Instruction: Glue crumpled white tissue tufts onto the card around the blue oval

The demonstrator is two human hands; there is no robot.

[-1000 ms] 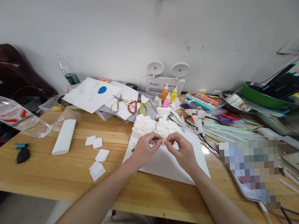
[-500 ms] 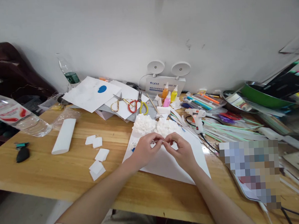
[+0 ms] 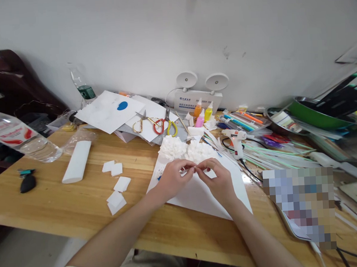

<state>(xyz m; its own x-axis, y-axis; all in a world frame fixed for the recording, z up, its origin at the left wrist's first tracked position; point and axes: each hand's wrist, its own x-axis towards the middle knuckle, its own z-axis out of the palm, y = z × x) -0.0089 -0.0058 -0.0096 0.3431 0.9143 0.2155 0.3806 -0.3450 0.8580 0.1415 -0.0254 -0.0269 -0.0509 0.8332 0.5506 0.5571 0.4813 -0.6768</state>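
Carefully, a tiny pale piece (image 3: 195, 167) is pinched between the fingertips of the left hand (image 3: 175, 177) and the right hand (image 3: 216, 177) above a white sheet (image 3: 204, 202), its shape mostly hidden, near two bumpy white clumps (image 3: 172, 147).

Sheet (image 3: 206, 199) on table (image 3: 51, 212); two clumps (image 3: 173, 147) at its far end, scissors (image 3: 144, 118) behind-left. Glue gun (image 3: 237, 140) right of sheet, paper squares (image 3: 122, 184) left. Left hand (image 3: 175, 176) and right hand (image 3: 218, 179) before clumps.
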